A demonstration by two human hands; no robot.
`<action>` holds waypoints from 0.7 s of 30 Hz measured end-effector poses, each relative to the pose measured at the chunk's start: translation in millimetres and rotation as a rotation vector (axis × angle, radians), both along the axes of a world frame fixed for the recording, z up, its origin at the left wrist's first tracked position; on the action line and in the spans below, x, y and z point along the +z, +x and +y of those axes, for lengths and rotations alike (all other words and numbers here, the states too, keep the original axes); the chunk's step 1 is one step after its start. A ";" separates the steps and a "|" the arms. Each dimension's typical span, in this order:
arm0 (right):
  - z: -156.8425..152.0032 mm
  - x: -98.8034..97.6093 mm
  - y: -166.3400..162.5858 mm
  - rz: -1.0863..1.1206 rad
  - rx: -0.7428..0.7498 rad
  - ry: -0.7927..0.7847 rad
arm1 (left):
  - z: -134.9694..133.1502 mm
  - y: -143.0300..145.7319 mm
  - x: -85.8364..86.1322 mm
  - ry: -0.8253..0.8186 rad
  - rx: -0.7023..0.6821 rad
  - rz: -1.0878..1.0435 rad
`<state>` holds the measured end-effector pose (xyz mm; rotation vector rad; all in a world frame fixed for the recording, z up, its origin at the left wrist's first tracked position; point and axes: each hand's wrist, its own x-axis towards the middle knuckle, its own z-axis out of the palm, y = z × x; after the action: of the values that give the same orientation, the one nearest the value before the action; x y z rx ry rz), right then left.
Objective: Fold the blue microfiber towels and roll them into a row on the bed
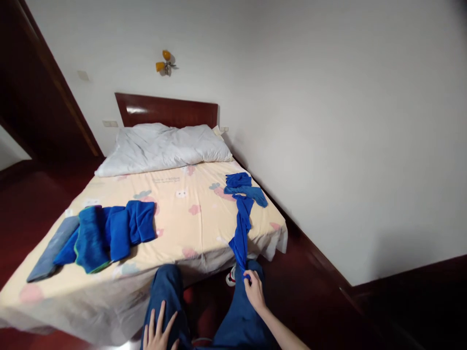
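My right hand (255, 291) pinches the near end of a bright blue cloth (242, 226), possibly a towel, above my right knee. The cloth stretches from my fingers up onto the bed in a narrow, twisted strip. Beyond it, a crumpled blue cloth (238, 179) and a slightly paler blue cloth (255, 194) lie close together. My left hand (159, 331) rests on my left thigh with its fingers spread, holding nothing. Across the bed to the left, several folded cloths lie in an overlapping row, among them a grey-blue one (54, 250) and a blue-green one with green edging (89, 238).
The bed (175, 214) has a cream patterned sheet hanging over its near edge. A pale grey quilt (164, 148) is bunched against the dark wooden headboard (168, 111). A white wall (346, 136) runs along the right, with dark red floor (310, 296) below.
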<state>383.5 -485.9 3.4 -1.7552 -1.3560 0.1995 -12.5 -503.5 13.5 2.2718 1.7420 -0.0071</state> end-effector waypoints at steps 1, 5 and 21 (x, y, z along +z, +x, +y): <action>0.3 1.1 0.5 -0.012 0.009 -0.007 | -2.3 1.0 -3.5 -0.006 0.001 -0.010; 1.3 8.3 2.4 -0.051 -0.003 0.018 | -5.7 10.6 -13.3 0.048 0.034 -0.070; -1.8 119.3 -97.8 -0.142 0.314 0.216 | 91.5 157.2 122.6 -0.013 -0.523 -0.755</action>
<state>285.6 -487.8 122.8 -1.3946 -1.6884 0.0964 144.6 -412.0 136.1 2.2208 0.7549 0.6357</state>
